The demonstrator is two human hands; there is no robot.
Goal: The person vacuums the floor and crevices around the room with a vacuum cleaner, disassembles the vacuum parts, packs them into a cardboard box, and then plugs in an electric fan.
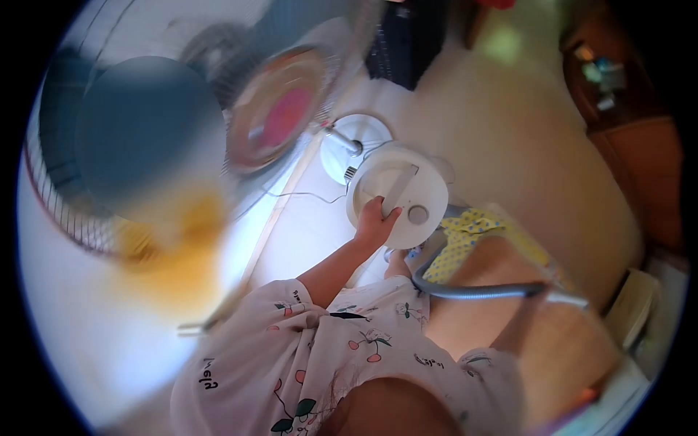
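One fan base [345, 161] on pale floor [502, 138]; left grip [378, 220] round white handle [402, 189]; right grip [538, 293] unclear.

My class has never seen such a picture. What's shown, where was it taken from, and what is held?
No machine arm here: a person uses bare hands, and the camera on their head looks forward and down. The left hand grips the handle of a round white appliance. A grey hose curves beside it, near a yellow dotted cloth; beyond, a fan's white base stands on the pale floor. The right arm extends toward the hose; blur hides what that hand does.
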